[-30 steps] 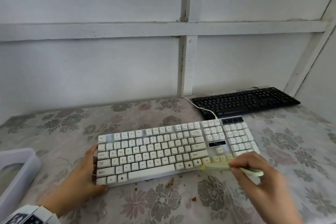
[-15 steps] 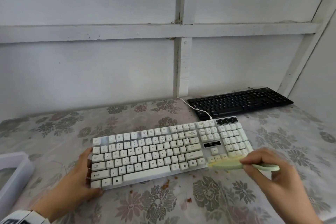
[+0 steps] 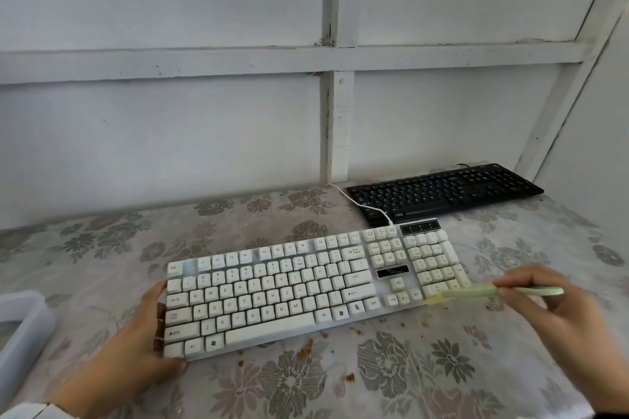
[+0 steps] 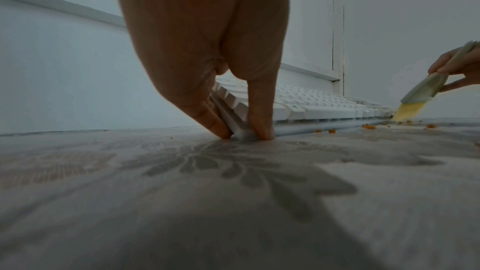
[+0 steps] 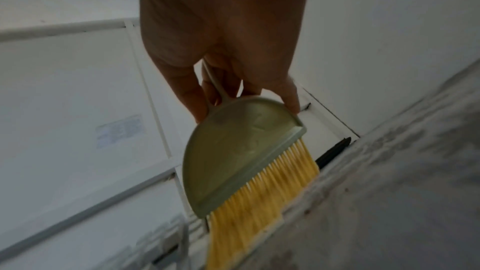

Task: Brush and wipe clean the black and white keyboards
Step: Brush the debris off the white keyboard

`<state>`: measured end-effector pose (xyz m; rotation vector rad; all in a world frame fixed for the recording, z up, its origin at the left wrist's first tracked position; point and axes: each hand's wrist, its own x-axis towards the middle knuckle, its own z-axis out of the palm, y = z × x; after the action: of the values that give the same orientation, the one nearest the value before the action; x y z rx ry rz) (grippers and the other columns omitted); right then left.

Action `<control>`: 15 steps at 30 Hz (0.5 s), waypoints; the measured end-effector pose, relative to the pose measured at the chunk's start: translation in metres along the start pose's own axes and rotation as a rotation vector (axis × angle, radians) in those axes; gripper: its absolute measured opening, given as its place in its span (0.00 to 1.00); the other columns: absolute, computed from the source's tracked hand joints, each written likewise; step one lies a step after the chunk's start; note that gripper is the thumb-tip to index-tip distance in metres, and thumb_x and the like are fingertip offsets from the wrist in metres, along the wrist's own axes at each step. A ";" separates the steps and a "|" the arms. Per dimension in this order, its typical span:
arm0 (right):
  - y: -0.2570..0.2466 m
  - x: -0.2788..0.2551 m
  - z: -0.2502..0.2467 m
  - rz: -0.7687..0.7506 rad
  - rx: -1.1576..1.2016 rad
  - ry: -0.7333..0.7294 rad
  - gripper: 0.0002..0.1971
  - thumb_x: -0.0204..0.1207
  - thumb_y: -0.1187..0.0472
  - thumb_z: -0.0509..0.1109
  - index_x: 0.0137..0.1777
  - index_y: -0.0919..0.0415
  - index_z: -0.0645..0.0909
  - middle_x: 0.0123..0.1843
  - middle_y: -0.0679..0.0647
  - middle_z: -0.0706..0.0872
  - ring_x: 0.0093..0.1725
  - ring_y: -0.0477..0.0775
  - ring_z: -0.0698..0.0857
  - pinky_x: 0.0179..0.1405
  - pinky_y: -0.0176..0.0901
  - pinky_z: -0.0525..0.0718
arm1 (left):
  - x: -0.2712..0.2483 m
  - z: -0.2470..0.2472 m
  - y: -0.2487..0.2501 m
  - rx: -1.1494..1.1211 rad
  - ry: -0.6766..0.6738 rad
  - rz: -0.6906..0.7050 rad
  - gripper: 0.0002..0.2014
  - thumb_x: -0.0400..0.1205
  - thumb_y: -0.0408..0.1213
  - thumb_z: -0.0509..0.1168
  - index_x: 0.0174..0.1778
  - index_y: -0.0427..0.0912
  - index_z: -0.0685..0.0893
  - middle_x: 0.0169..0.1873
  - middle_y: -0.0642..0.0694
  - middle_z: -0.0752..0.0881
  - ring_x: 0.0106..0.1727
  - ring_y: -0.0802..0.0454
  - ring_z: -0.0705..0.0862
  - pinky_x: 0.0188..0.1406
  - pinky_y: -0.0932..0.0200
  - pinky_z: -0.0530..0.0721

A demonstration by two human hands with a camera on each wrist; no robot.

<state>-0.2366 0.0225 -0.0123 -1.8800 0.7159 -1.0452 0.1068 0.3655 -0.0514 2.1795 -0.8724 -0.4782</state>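
Note:
The white keyboard [image 3: 289, 289] lies slantwise on the flowered cloth, in the middle of the head view. My left hand [image 3: 166, 340] pinches its near left corner, fingers [image 4: 215, 122] on the side and thumb on the front edge. My right hand [image 3: 510, 289] grips a pale green brush [image 3: 476, 291] by its thin handle. Its yellow bristles [image 3: 435, 299] touch the keyboard's front right corner, below the number pad. The right wrist view shows the brush [image 5: 241, 151] head-on under my right hand [image 5: 246, 100]. The black keyboard [image 3: 442, 190] lies untouched at the back right.
Orange-brown crumbs [image 3: 308, 345] dot the cloth along the white keyboard's front edge. A white plastic container [image 3: 20, 326] stands at the left edge. The white cable [image 3: 360, 204] runs back toward the wall, passing the black keyboard. White walls close the back and right.
My right hand has swept the brush rightward along the white keyboard's front edge, from under the arrow keys to the right corner. My left hand keeps its hold.

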 end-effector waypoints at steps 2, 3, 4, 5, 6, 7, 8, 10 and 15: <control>-0.001 0.004 -0.007 -0.024 -0.046 0.016 0.17 0.69 0.79 0.72 0.36 0.54 0.87 0.38 0.50 0.85 0.40 0.46 0.82 0.38 0.24 0.77 | 0.000 0.001 -0.002 0.009 0.003 0.001 0.51 0.51 0.37 0.76 0.56 0.83 0.52 0.58 0.56 0.76 0.49 0.56 0.85 0.49 0.55 0.85; -0.002 0.004 -0.007 -0.031 -0.052 0.004 0.17 0.69 0.80 0.71 0.36 0.54 0.87 0.38 0.50 0.84 0.40 0.47 0.82 0.37 0.24 0.77 | 0.000 0.001 -0.002 0.012 0.008 0.006 0.51 0.52 0.36 0.76 0.56 0.84 0.52 0.58 0.57 0.76 0.49 0.56 0.85 0.49 0.55 0.85; -0.003 0.003 -0.007 -0.034 -0.046 -0.006 0.17 0.69 0.80 0.71 0.34 0.56 0.87 0.38 0.50 0.84 0.40 0.47 0.82 0.37 0.23 0.77 | 0.001 0.001 -0.003 0.014 0.013 0.013 0.52 0.52 0.36 0.77 0.55 0.86 0.52 0.58 0.57 0.75 0.50 0.56 0.85 0.50 0.55 0.85; -0.002 0.002 -0.006 -0.030 -0.037 -0.013 0.17 0.69 0.81 0.71 0.34 0.56 0.87 0.38 0.51 0.85 0.39 0.47 0.82 0.37 0.23 0.77 | 0.001 0.000 -0.003 0.017 0.015 0.020 0.53 0.53 0.36 0.77 0.53 0.89 0.51 0.58 0.58 0.75 0.50 0.56 0.85 0.50 0.55 0.84; -0.001 0.002 -0.007 -0.023 -0.042 -0.019 0.17 0.69 0.80 0.71 0.34 0.56 0.87 0.38 0.50 0.85 0.40 0.46 0.82 0.37 0.24 0.77 | 0.001 0.000 -0.003 0.020 0.016 0.021 0.54 0.54 0.35 0.77 0.51 0.92 0.49 0.57 0.58 0.75 0.51 0.56 0.84 0.50 0.55 0.84; 0.001 0.002 -0.009 -0.025 -0.073 -0.013 0.18 0.69 0.79 0.72 0.36 0.53 0.87 0.39 0.50 0.85 0.40 0.46 0.82 0.38 0.24 0.76 | 0.001 0.000 -0.003 0.017 0.015 0.018 0.54 0.55 0.34 0.77 0.52 0.91 0.49 0.57 0.58 0.75 0.51 0.56 0.84 0.50 0.55 0.84; 0.005 0.004 -0.014 -0.033 -0.123 0.008 0.19 0.69 0.78 0.72 0.37 0.50 0.87 0.39 0.48 0.85 0.41 0.45 0.82 0.39 0.25 0.76 | 0.001 0.000 -0.003 0.010 0.014 0.012 0.53 0.54 0.34 0.77 0.54 0.89 0.50 0.57 0.58 0.75 0.50 0.56 0.85 0.51 0.54 0.84; 0.011 0.008 -0.027 -0.023 -0.203 0.061 0.21 0.69 0.78 0.73 0.37 0.45 0.86 0.40 0.45 0.85 0.41 0.47 0.82 0.40 0.31 0.76 | 0.001 0.000 -0.003 0.002 0.013 0.004 0.53 0.51 0.38 0.77 0.54 0.89 0.50 0.57 0.58 0.75 0.50 0.56 0.84 0.51 0.54 0.84; 0.013 0.008 -0.040 -0.074 -0.226 0.077 0.25 0.69 0.80 0.72 0.36 0.43 0.86 0.39 0.45 0.83 0.44 0.52 0.82 0.45 0.46 0.78 | 0.000 0.000 -0.002 -0.032 0.001 -0.029 0.51 0.47 0.43 0.76 0.56 0.85 0.52 0.56 0.58 0.77 0.52 0.55 0.84 0.53 0.54 0.84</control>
<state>-0.2683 -0.0058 -0.0085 -2.0810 0.8439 -1.1279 0.1080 0.3666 -0.0528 2.1651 -0.8284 -0.5018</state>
